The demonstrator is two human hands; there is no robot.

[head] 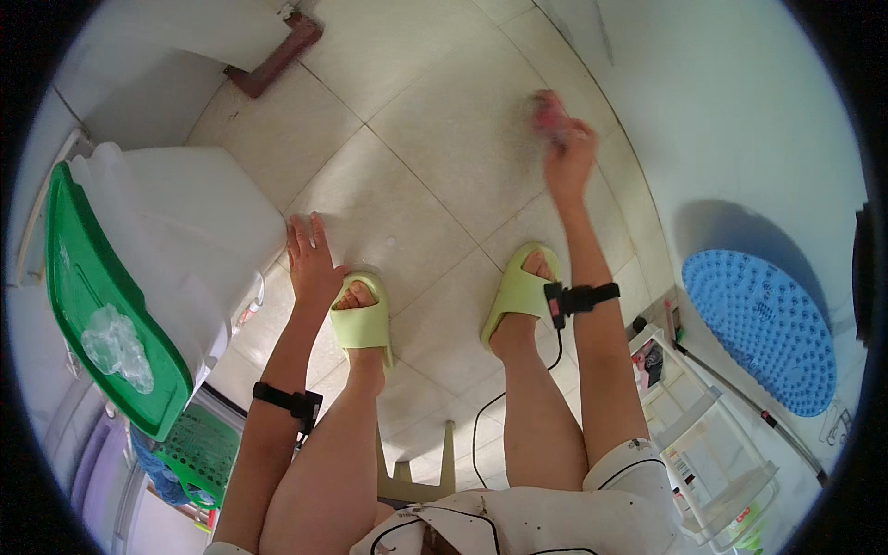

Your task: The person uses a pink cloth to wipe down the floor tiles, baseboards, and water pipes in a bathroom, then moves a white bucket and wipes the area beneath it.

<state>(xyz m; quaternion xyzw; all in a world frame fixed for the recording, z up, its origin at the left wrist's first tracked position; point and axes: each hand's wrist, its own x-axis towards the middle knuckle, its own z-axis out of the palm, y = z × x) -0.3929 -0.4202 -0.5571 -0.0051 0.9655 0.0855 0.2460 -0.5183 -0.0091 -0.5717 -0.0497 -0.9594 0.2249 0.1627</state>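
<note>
My right hand (572, 149) is closed around a small pink-red object (548, 114), held low over the pale floor tiles (444, 132) near the wall. Motion blurs it, so its kind cannot be told; it may touch the floor. Beside the left green slipper (361, 312), my left hand (312, 257) has its fingers spread, with nothing in it. Its fingertips are near the corner of a white plastic bin, and whether they touch it cannot be told. Both forearms wear black straps with small devices.
Left stands the white bin (208, 201) with a green lid (104, 277) bearing a clear plastic bag (118, 343). A green basket (201, 444) is below it. At right are a blue textured mat (756, 326) against the wall, a white rack (714, 479) and a pole (756, 409). A cable hangs by my right leg.
</note>
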